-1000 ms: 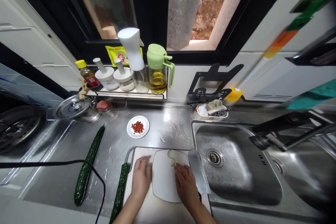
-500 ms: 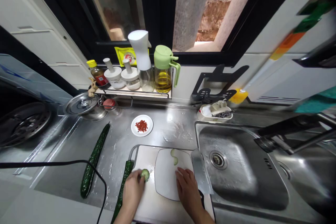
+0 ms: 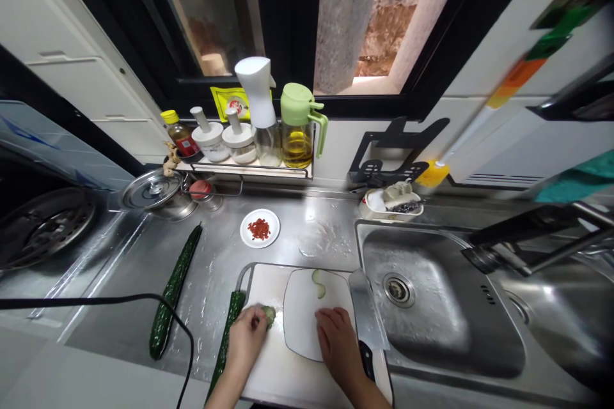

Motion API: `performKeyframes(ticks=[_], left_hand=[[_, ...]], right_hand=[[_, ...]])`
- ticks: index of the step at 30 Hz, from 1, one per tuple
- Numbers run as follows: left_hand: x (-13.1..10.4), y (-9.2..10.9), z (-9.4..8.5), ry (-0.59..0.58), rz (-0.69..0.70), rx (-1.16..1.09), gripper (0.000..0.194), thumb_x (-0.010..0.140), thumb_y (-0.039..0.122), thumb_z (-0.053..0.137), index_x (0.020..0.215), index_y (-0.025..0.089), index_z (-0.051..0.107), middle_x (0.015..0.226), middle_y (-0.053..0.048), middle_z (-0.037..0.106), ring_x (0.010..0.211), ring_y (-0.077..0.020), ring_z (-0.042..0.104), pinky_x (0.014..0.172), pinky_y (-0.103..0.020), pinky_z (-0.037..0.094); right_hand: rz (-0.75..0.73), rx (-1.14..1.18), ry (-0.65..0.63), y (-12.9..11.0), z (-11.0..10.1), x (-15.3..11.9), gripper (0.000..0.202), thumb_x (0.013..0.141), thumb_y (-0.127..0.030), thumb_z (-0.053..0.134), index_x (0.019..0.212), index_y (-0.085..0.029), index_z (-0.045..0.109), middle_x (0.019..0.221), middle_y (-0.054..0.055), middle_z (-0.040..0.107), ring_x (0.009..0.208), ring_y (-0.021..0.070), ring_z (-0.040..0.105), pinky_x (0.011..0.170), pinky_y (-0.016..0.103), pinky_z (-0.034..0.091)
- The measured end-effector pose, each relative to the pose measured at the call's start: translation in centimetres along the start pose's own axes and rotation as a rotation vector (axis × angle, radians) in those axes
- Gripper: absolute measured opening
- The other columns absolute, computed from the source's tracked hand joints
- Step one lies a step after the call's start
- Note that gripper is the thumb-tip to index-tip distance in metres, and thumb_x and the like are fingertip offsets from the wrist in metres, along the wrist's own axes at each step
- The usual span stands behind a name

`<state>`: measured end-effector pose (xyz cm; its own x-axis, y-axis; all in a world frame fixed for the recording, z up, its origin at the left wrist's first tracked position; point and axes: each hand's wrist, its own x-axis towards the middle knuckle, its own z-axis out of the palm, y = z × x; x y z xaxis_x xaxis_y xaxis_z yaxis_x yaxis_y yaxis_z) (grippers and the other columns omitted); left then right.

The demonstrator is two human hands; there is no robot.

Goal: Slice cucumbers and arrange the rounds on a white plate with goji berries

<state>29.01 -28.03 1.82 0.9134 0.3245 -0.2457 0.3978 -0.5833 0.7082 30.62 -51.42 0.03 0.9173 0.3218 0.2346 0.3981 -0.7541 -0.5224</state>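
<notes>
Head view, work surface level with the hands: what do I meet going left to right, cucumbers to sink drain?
Whole cucumber → cucumber by the board's left edge → left hand → green piece at its fingertips → white plate → cleaver → sink drain

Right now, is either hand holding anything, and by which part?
The left hand holds a cucumber piece by its left edge, at the fingertips; the right hand, at the white plate's right side, holds nothing.
</notes>
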Motion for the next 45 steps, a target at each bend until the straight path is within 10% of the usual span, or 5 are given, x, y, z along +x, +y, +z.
performKeyframes(ticks=[8,13,25,32,45], left_hand=[[1.1,3.5,1.1,-0.339,0.033,-0.359,0.018,0.071,0.034,0.061,0.070,0.016,0.060,0.058,0.004,0.050,0.056,-0.0088,0.044,0.055,-0.020,0.033],[2.6,5.6,2.6,-0.480,-0.043,-0.579,0.023,0.065,0.036,0.068,0.067,0.015,0.059,0.060,0.003,0.055,0.055,-0.0077,0.044,0.055,-0.020,0.031],[3.1,7.0,6.2,-0.801,-0.721,-1.083,0.032,0.073,0.039,0.069,0.088,0.012,0.061,0.055,0.002,0.053,0.048,-0.0061,0.051,0.045,-0.015,0.030],[3.7,6.6,6.8,-0.625,-0.657,-1.219,0.030,0.065,0.015,0.076,0.092,0.010,0.066,0.065,-0.002,0.063,0.049,-0.0034,0.051,0.051,-0.015,0.039],[5.2,6.4,9.8,-0.213,-0.243,-0.523,0.015,0.066,0.025,0.066,0.079,0.017,0.065,0.052,0.004,0.060,0.047,-0.0089,0.052,0.051,-0.020,0.038]], right_hand=[[0.230,0.559,-0.271,-1.6,-0.5,4.1,0.039,0.077,-0.018,0.049,0.113,-0.022,0.061,0.113,0.007,0.064,0.108,0.0222,0.052,0.093,0.040,0.041],[0.388,0.661,-0.364,-1.1,-2.0,6.0,0.017,0.076,-0.028,0.053,0.083,-0.021,0.067,0.086,0.003,0.067,0.084,0.0195,0.059,0.070,0.030,0.045],[0.422,0.680,-0.378,-0.5,-5.8,6.7,0.013,0.075,-0.034,0.060,0.077,-0.023,0.069,0.076,-0.001,0.068,0.073,0.0155,0.058,0.060,0.026,0.038],[0.427,0.613,-0.349,1.8,-5.8,7.3,0.019,0.077,-0.033,0.053,0.080,-0.021,0.068,0.080,0.002,0.070,0.076,0.0174,0.061,0.067,0.028,0.043],[0.410,0.147,-0.274,4.5,-2.5,9.3,0.011,0.076,-0.021,0.050,0.075,-0.021,0.061,0.071,0.002,0.064,0.075,0.0186,0.055,0.068,0.028,0.035]])
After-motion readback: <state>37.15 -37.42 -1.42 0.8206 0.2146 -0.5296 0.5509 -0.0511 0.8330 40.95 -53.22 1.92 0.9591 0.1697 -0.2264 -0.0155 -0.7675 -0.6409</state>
